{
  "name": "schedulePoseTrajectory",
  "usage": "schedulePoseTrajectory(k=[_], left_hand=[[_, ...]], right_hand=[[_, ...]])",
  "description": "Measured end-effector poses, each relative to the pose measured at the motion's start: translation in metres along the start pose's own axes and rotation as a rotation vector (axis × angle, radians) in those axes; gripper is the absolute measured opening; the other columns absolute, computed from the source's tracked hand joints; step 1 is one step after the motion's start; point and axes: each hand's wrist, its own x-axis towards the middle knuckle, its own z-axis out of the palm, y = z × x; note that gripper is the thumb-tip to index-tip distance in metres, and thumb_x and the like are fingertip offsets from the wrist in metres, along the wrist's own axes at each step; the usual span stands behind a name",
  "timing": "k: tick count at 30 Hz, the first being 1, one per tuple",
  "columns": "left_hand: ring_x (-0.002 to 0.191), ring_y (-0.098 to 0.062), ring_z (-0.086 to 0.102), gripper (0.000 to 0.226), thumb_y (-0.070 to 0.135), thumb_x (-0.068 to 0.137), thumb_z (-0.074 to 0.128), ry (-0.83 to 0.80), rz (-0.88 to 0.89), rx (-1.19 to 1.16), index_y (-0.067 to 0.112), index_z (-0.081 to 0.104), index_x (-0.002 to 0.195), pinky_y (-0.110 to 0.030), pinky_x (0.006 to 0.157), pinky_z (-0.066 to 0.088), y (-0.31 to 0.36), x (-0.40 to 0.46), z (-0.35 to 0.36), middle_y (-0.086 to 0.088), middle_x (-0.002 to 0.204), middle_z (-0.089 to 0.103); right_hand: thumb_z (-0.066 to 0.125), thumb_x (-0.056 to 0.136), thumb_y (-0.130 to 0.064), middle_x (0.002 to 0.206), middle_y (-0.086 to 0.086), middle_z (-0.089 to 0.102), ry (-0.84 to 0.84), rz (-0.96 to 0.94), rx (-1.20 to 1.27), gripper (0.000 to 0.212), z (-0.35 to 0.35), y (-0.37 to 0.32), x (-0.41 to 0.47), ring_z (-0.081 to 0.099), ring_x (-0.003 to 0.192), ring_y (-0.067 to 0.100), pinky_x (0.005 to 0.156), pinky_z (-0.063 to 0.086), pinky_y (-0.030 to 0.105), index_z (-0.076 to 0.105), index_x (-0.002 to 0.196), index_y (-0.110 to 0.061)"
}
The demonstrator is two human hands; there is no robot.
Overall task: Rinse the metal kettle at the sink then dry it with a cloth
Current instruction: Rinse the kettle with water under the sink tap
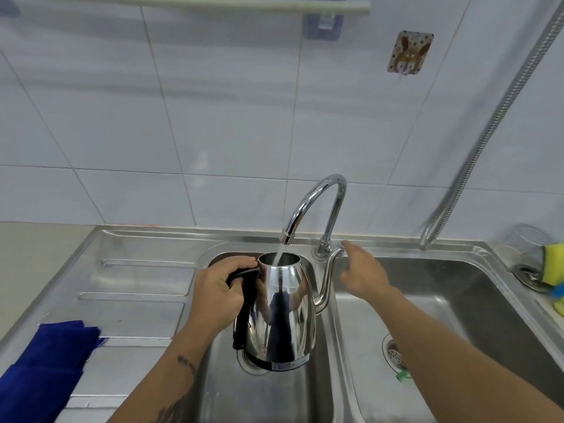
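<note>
A shiny metal kettle (pixel 282 312) with a long thin spout stands upright in the left basin of the steel sink (pixel 143 239), without a lid. My left hand (pixel 218 293) grips its black handle. Water runs from the chrome tap (pixel 317 206) straight into the kettle's open top. My right hand (pixel 361 270) hovers with fingers apart beside the tap's base, just right of the kettle's spout tip, holding nothing. A dark blue cloth (pixel 45 364) lies folded on the draining board at the lower left.
The right basin (pixel 451 294) has a drain strainer and a small green scrap near it. A yellow and blue sponge (pixel 554 264) and a glass jar (pixel 528 242) sit at the sink's far right. A metal hose (pixel 494 126) hangs down the tiled wall.
</note>
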Motion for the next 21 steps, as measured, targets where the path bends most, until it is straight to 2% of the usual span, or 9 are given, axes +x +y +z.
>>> schedulePoseTrajectory(k=[3,6,8,11,16,21], left_hand=[[0.099,-0.001,0.068,0.062,-0.020,0.076,0.058,0.006,-0.002,0.000,0.037,0.073,0.097,-0.014,0.088,0.052,-0.003,-0.003,-0.001,0.026,0.100,0.071],[0.100,-0.001,0.068,0.063,-0.020,0.077,0.058,0.005,-0.007,0.007,0.037,0.072,0.098,-0.016,0.088,0.052,-0.004,-0.006,-0.001,0.026,0.101,0.071],[0.100,0.000,0.067,0.060,-0.019,0.077,0.059,0.003,-0.009,0.014,0.036,0.074,0.097,-0.015,0.089,0.052,-0.004,-0.007,-0.001,0.027,0.102,0.071],[0.100,0.002,0.067,0.057,-0.018,0.078,0.060,-0.002,-0.017,0.029,0.034,0.076,0.096,-0.014,0.088,0.051,-0.005,-0.009,-0.002,0.028,0.102,0.070],[0.099,0.004,0.066,0.055,-0.019,0.077,0.060,-0.003,0.010,0.043,0.029,0.077,0.097,-0.010,0.088,0.049,-0.006,-0.008,0.000,0.028,0.101,0.070],[0.099,0.003,0.067,0.057,-0.019,0.077,0.060,-0.007,-0.006,0.032,0.032,0.076,0.096,-0.012,0.088,0.050,-0.007,-0.006,0.002,0.028,0.101,0.071]], right_hand=[[0.050,0.081,-0.010,0.149,-0.001,0.050,-0.052,-0.035,-0.110,0.069,0.016,0.011,-0.008,0.054,0.129,0.032,0.100,0.047,0.046,0.038,0.147,-0.025],[0.052,0.080,-0.007,0.158,-0.002,0.039,-0.140,-0.036,-0.153,0.077,0.038,0.024,-0.020,0.052,0.131,0.032,0.102,0.048,0.044,0.030,0.153,-0.022],[0.053,0.082,-0.006,0.162,-0.003,0.031,-0.144,-0.036,-0.175,0.082,0.046,0.030,-0.019,0.051,0.132,0.033,0.102,0.048,0.043,0.023,0.156,-0.020],[0.053,0.080,-0.005,0.159,-0.003,0.037,-0.118,-0.064,-0.193,0.081,0.047,0.033,-0.015,0.052,0.130,0.034,0.100,0.049,0.044,0.025,0.155,-0.020],[0.054,0.081,-0.006,0.138,0.001,0.055,-0.078,-0.092,-0.219,0.066,0.046,0.036,-0.008,0.057,0.118,0.032,0.085,0.051,0.042,0.038,0.144,-0.021],[0.058,0.080,-0.005,0.130,0.004,0.046,-0.039,-0.114,-0.282,0.049,0.046,0.041,0.002,0.049,0.118,0.031,0.079,0.051,0.042,0.044,0.124,-0.020]])
